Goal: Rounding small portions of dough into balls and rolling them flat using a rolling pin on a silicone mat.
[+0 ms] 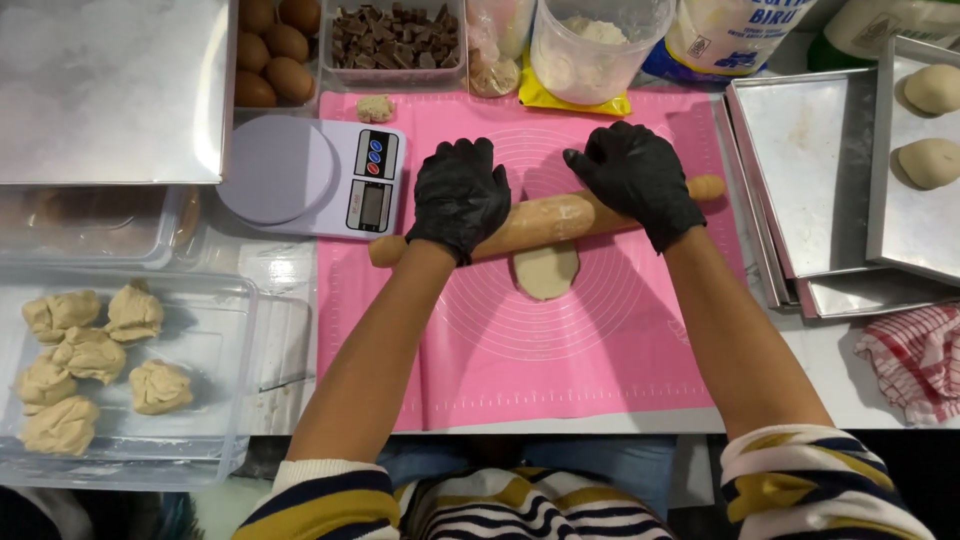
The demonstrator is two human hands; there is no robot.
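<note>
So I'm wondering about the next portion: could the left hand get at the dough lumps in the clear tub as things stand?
Probably yes. The clear tub sits open on that side, the dough lumps are uncovered, and nothing stands between. The left hand would first have to leave the rolling pin.

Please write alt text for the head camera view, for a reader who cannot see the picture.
Seen from above, a left hand and right hand in black gloves press a wooden rolling pin over a flat piece of dough on a pink mat. A kitchen scale stands beside it, a clear tub of dough lumps at the left, metal trays at the right.
</note>
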